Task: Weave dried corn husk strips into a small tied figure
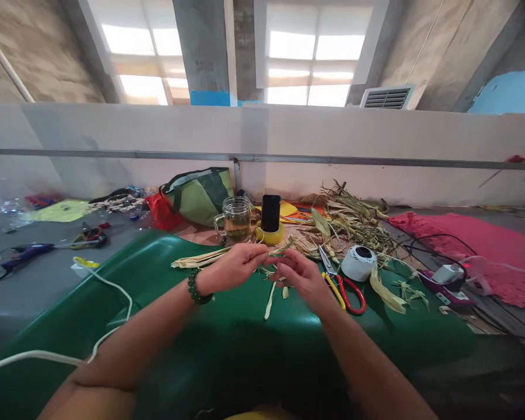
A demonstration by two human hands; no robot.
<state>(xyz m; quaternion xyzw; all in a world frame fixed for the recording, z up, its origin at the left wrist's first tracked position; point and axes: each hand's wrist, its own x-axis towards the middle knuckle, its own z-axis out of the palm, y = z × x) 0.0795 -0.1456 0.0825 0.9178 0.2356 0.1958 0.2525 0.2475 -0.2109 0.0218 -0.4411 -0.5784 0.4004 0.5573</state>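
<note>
My left hand, with a green bead bracelet at its wrist, is closed in a pinch. My right hand meets it fingertip to fingertip, its fingers curled. Between them shows a thin, pale green strip of dried husk, partly covered by the fingers. Below the hands a narrow husk piece lies on the green mat. Red-handled scissors and a yellow-handled tool lie just right of my right hand, beside a white thread spool. A bundle of pale husk strips lies behind my left hand.
A glass mug and a phone propped on a yellow tape roll stand behind the hands. Dried stalks are heaped at back right. A power strip with cables is at right, a glue gun at left. A white cord crosses the mat.
</note>
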